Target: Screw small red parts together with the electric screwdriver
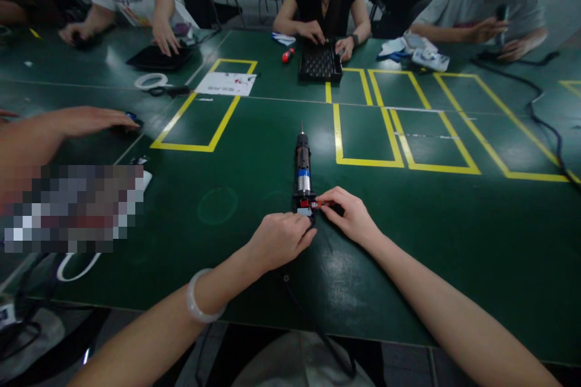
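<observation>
An electric screwdriver (302,169) lies on the green table in front of me, its bit pointing away. Its casing is open, so the silver motor and small red and white parts show near the rear end. My left hand (284,239) is closed around that rear end, its fingers curled over the casing. On the right side, my right hand (347,211) pinches a small orange-red piece (320,204), perhaps a wire or connector, against the screwdriver's inner parts. A black cable (308,320) runs from under my left hand toward my lap.
Yellow tape rectangles (370,162) mark the table (454,242). Opposite, a person works over a black tray (320,63) beside a red screwdriver (288,55). A white sheet (226,83) and tape roll (151,81) lie left. A co-worker's arm (68,127) reaches in from the left.
</observation>
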Demonstrator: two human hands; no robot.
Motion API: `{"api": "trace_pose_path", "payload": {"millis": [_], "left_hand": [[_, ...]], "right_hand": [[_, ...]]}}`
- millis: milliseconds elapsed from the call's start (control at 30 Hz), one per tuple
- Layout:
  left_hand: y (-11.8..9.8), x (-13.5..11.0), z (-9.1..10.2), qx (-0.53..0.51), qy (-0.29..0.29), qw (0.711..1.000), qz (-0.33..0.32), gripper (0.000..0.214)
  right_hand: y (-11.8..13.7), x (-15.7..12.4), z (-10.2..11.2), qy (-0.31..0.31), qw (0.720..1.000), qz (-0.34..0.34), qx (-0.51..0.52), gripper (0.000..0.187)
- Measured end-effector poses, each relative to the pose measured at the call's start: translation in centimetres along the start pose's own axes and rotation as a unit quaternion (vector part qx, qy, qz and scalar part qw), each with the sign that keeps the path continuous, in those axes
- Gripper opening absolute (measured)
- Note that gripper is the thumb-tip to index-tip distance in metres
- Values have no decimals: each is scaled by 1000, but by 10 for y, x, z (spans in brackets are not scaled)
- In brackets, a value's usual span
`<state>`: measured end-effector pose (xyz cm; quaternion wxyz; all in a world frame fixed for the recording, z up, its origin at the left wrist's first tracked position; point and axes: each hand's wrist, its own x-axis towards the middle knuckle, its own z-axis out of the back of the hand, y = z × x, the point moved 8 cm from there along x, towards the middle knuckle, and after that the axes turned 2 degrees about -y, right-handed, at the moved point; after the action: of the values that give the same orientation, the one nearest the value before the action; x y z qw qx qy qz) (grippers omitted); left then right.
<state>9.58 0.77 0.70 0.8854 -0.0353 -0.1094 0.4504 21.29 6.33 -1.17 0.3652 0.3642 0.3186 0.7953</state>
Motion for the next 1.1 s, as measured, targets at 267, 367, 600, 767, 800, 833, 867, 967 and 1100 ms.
{"api": "trace_pose_path", "payload": {"millis": [267, 367, 600, 767, 800, 833, 867, 967, 1100], "left_hand": [[16, -2, 14, -49, -30, 997, 51, 39], [29, 7, 30, -58, -83, 991, 86, 35], [23, 42, 11, -25, -37, 999, -2, 37], [29, 40, 3, 4, -20, 1000, 23, 33], [31, 38, 4, 7, -19, 999, 25, 33], [33, 36, 6, 11, -16, 999, 26, 33], [37, 33, 8, 16, -10, 999, 27, 33], [54, 25, 12, 39, 7, 998, 40, 33], [95, 7, 17, 64, 29, 994, 80, 41]], "right_hand": [[-5, -1, 1, -19, 999, -40, 13, 19], [-3, -1, 0, -7, 999, -38, 9, 20], [-5, -3, -3, 14, 998, -38, 58, 27], [-4, -3, -3, 20, 997, -36, 72, 30], [-5, -3, -3, 20, 997, -38, 71, 30], [-5, -3, -3, 21, 997, -41, 70, 29], [-5, -3, -2, 21, 996, -43, 70, 28], [-5, -3, -1, 22, 996, -49, 74, 26], [-6, -3, -1, 28, 996, -55, 69, 25]]}}
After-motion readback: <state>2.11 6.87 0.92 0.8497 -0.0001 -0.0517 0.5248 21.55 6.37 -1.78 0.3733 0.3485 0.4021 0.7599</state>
